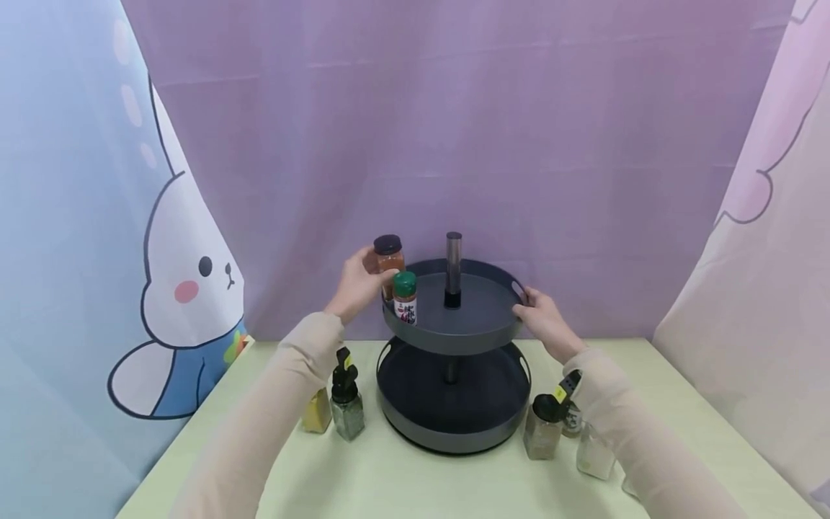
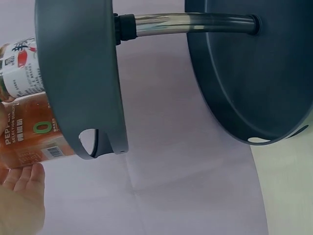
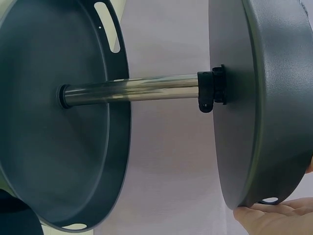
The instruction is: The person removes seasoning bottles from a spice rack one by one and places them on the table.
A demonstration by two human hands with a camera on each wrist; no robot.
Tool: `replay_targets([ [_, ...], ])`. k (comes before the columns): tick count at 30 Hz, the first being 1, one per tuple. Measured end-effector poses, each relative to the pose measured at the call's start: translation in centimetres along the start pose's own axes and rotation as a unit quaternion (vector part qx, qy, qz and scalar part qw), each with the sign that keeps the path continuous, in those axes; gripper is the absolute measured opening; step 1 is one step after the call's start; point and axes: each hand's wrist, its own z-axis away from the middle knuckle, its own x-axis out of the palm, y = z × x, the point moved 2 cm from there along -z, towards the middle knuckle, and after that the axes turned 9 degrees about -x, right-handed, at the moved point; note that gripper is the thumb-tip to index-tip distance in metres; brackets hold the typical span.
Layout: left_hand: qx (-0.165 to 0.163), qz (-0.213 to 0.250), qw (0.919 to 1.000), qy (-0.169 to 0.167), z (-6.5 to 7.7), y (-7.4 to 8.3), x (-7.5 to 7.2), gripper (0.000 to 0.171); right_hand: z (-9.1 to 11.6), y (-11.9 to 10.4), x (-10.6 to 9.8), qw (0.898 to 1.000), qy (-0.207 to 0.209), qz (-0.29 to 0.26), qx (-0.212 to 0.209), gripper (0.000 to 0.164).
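My left hand (image 1: 359, 285) holds a square jar of orange-red pepper powder (image 1: 390, 258) with a black lid at the left rim of a dark two-tier round rack. In the left wrist view, the tier's wall hides part of the jar's printed side. Close beside it, a small green-capped spice bottle (image 1: 405, 306) stands inside the upper tray (image 1: 460, 340). At the opposite side, my right hand (image 1: 547, 324) grips the upper tray's rim by its handle slot. From the right wrist view, the fingers (image 3: 279, 215) lie against the tray's wall near that slot.
Beneath is the lower tray (image 1: 454, 436), joined by a metal pole (image 3: 142, 89). A green-herb jar (image 1: 348, 414) and a yellow container (image 1: 317, 412) stand left on the pale table. To the right are a brownish spice jar (image 1: 542, 436) and a clear jar (image 1: 593, 455), partly behind my sleeve.
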Motion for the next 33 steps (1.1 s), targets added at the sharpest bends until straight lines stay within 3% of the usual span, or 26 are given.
replay_targets([
  [12, 0.001, 0.033, 0.999, 0.03, 0.2, 0.5, -0.9, 0.056, 0.0, 0.2, 0.0, 1.0, 0.004, -0.003, -0.005, 0.063],
  [19, -0.009, 0.042, 0.9969, 0.066, 0.3, 0.3, -1.7, 0.058, -0.2, 0.2, -0.1, 1.0, 0.005, -0.002, -0.008, 0.063],
  [26, -0.008, 0.037, 0.9935, 0.107, 0.4, -0.7, -2.7, 0.058, 0.0, 0.2, -0.1, 1.0, 0.005, -0.002, -0.003, 0.063],
  [33, -0.02, 0.03, 0.9914, 0.126, 0.7, -1.8, -3.8, 0.062, 0.1, 0.0, -0.1, 1.0, 0.007, -0.005, -0.002, 0.063],
])
